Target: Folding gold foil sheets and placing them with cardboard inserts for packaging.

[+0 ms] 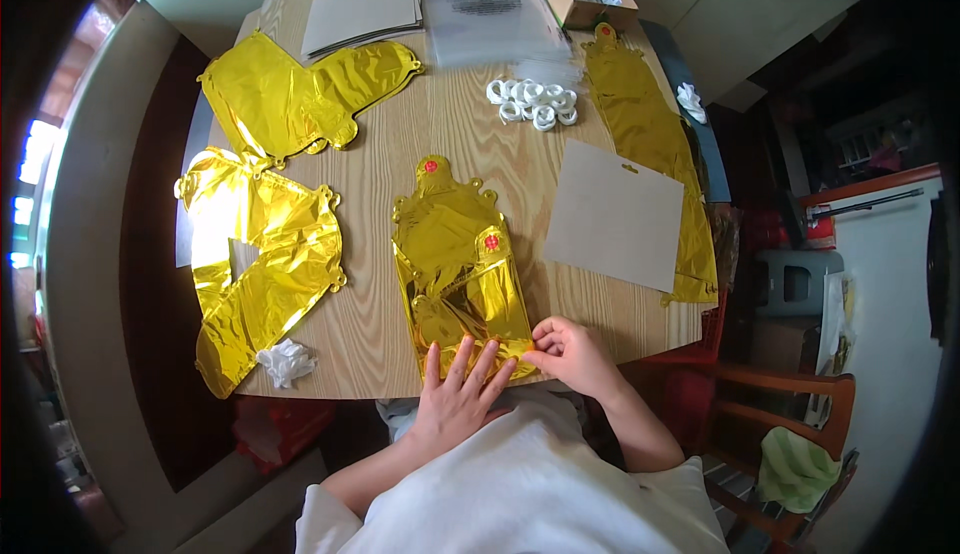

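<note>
- From here I see the left hand [460, 399] splayed flat on the gold foil [448, 234] at the table's [375, 184] near edge; the right hand [575, 356] seems pinched on its corner.
- I judge this one partly folded.
- Farther left, foil shapes [265, 94] look unfolded.
- Beyond, white coils [542, 112] and clear bags [488, 26] lie untouched.

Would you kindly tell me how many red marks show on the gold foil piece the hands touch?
2: the far red mark on the top tab of the gold foil piece, and the nearer red mark by its right edge. Folds may hide more.
</note>
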### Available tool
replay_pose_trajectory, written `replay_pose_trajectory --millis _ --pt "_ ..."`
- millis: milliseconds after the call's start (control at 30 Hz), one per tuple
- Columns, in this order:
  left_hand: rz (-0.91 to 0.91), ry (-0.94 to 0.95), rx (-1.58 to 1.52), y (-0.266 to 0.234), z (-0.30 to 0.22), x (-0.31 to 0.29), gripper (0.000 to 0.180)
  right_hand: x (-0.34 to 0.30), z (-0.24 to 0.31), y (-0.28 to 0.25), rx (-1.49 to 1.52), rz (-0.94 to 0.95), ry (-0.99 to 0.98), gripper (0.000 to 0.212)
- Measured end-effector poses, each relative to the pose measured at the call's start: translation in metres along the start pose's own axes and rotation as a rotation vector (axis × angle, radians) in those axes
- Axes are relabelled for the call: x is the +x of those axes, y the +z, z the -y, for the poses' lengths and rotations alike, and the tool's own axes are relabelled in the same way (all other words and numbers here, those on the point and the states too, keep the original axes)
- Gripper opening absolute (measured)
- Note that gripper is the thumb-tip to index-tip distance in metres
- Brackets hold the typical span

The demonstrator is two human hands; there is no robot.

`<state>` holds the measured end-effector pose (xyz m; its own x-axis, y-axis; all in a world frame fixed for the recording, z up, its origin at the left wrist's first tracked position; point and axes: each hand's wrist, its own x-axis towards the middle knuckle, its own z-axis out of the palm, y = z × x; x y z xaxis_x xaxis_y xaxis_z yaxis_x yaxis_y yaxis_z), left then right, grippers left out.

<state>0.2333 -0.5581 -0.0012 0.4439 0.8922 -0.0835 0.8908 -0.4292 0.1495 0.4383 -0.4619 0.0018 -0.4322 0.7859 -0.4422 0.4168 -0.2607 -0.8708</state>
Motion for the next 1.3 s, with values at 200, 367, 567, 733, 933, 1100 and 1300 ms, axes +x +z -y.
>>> replay_pose_trajectory --millis 200,367,567,733,933,1100,1300 --pt "0.014 0.003 0.010 -0.001 0.000 0.000 0.077 0.003 0.014 -0.004 -0.092 -0.022 -0.030 0.036" --pt "0.003 0.009 0.015 0.000 0.000 -0.001 0.077 0.005 0.009 -0.004 -0.013 -0.004 -0.027 0.034" --pt "-0.049 0.028 -0.015 0.002 0.001 -0.002 0.068 0.010 0.020 -0.012 0.029 0.098 0.029 0.030" --pt "-0.022 0.019 -0.041 -0.001 0.000 -0.001 0.068 0.017 0.012 -0.013 0.048 0.060 -0.040 0.029" --pt "-0.014 0.036 0.052 -0.003 0.001 0.000 0.074 0.021 0.030 -0.022 -0.196 0.087 -0.123 0.027" --pt "-0.011 0.036 0.041 -0.003 0.001 0.000 0.074 0.026 0.018 -0.020 -0.108 0.085 -0.156 0.029" --pt "0.024 0.036 0.049 -0.005 0.000 0.000 0.073 0.028 0.016 -0.021 -0.039 0.152 -0.094 0.033"
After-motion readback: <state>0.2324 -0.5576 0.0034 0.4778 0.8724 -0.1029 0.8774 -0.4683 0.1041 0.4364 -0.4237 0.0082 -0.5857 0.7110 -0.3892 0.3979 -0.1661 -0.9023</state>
